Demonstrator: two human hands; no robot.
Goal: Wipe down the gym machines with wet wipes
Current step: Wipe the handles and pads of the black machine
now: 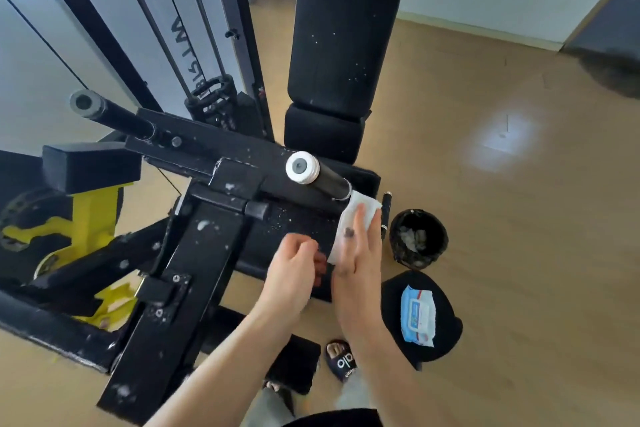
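- Wet wipe (349, 218): under flat right hand (356, 246), pressed on gym machine seat (298, 225), below handle grip (329, 180).
- Left hand (294, 267): just beside, fingers loosely curled, holding nothing.
- Wipes pack (417, 315): on black stool (446, 340), well right.

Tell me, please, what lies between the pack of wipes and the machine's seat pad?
In the head view, the right hand, pressing a white wipe on the seat pad, lies between it and the pack of wipes.
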